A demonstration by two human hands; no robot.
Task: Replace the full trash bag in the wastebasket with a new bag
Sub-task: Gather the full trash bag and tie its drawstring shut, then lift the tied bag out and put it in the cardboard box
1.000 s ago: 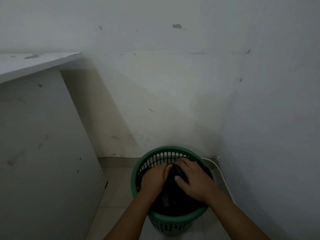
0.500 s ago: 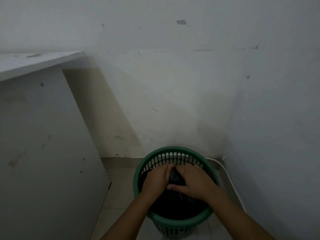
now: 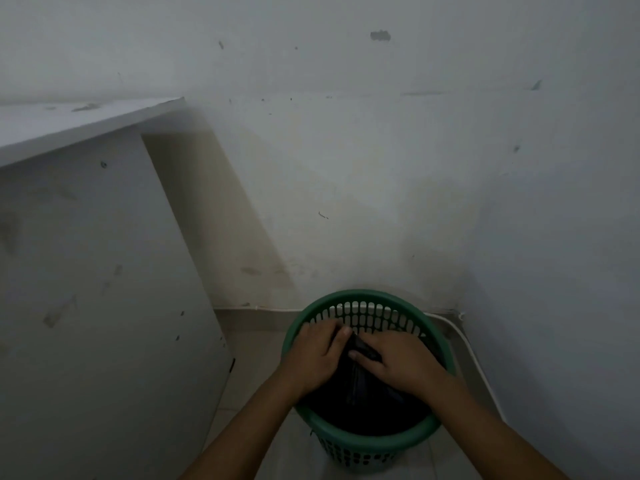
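A round green plastic wastebasket (image 3: 360, 441) with slotted walls stands on the floor in the corner. A black trash bag (image 3: 360, 393) fills its inside. My left hand (image 3: 317, 355) and my right hand (image 3: 401, 365) are both down in the basket's mouth, fingers curled on a gathered bunch of the black bag between them. The lower part of the bag is dark and hard to make out.
A white cabinet side (image 3: 104, 289) with a white top (image 3: 69, 119) stands close on the left. White walls meet in a corner just behind and right of the basket. A white cable (image 3: 474, 362) runs along the floor by the right wall. Pale floor tiles lie around the basket.
Both hands have stayed on the bag and bunched its top closer together. The right hand has slid lower and rightward; the view shifted slightly.
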